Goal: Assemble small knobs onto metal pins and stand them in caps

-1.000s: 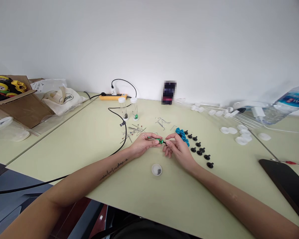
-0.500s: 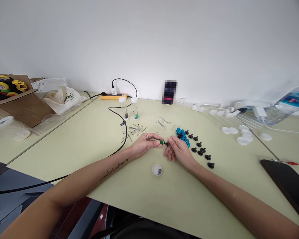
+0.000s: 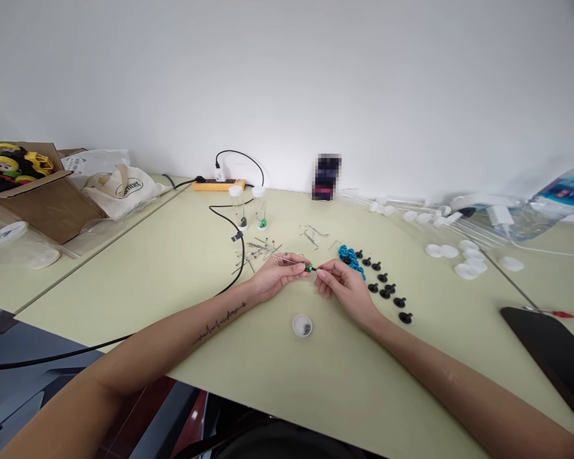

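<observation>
My left hand (image 3: 278, 278) pinches a thin metal pin with a small green part (image 3: 309, 268) on its end, held just above the pale green table (image 3: 182, 268). My right hand (image 3: 342, 287) is closed in a pinch at the tip of that green part, on a tiny dark piece I cannot make out. Just behind my right hand lie a cluster of blue parts (image 3: 350, 257) and a row of black knobs (image 3: 385, 290). A small white cap (image 3: 301, 326) with dark bits in it sits in front of my hands.
Loose metal pins (image 3: 258, 250) lie behind my left hand, with two clear vials (image 3: 247, 207), a black cable (image 3: 229, 223) and a yellow power strip (image 3: 218, 185) further back. White lids (image 3: 462, 258) and a water bottle (image 3: 555, 197) at right; a dark tablet (image 3: 550, 350) near right; a cardboard box (image 3: 29, 191) at left.
My hands stayed together at the green part; the right fingers shifted slightly, now pinching at its tip. The view moved a little.
</observation>
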A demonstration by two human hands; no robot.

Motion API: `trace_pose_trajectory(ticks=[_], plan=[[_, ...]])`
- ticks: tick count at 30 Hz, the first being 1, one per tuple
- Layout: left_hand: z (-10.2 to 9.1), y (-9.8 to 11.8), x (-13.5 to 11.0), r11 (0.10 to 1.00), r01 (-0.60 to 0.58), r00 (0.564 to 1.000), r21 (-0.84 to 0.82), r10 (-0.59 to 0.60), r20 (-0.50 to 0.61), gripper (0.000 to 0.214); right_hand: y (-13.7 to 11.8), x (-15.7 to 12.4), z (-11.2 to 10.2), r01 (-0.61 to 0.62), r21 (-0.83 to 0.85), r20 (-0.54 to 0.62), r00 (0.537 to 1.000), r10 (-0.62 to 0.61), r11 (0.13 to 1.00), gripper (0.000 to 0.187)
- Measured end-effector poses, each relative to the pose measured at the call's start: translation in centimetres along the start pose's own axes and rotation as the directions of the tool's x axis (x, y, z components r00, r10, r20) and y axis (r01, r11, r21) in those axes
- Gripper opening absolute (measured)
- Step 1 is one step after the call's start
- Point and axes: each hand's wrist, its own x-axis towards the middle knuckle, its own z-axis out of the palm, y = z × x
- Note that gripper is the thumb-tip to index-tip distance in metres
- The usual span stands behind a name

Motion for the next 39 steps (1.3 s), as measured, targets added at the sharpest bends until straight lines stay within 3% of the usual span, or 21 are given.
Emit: trace_pose_trajectory(ticks=[6,12,17,22,31,39], plan=[[0.33,0.12,-0.25,0.999,0.000,1.000,0.039,-0.001,0.031,0.021,0.09,0.13,-0.01,-0.065,0.004,0.032,0.997,0.065,0.998,0.039],[0.29,0.09,-0.12,1.000,-0.011,1.000,-0.021,0.010,-0.023,0.019,-0.18,0.03,0.12,-0.020,0.041,-0.012,1.000,0.021,0.999,0.030],[0.29,0.13,-0.12,1.000,-0.007,1.000,0.010,0.007,0.004,0.019,-0.18,0.01,0.09,-0.018,-0.023,0.002,1.000,0.018,1.000,0.024],[0.36,0.18,-0.17,1.000,0.005,1.000,0.022,-0.006,0.022,0.021,-0.02,0.11,0.01,-0.033,-0.024,0.047,0.998,0.034,0.999,0.035],[0.07,-0.02,-0.01,0.999,0.007,1.000,-0.052,-0.008,-0.023,0.020,-0.32,-0.02,0.05,-0.014,-0.024,-0.001,1.000,0.014,1.000,0.027],[0.12,0.02,-0.03,0.999,-0.004,1.000,-0.034,0.003,-0.018,0.019,-0.37,0.06,0.02,-0.049,0.014,0.038,0.998,0.048,0.999,0.026]])
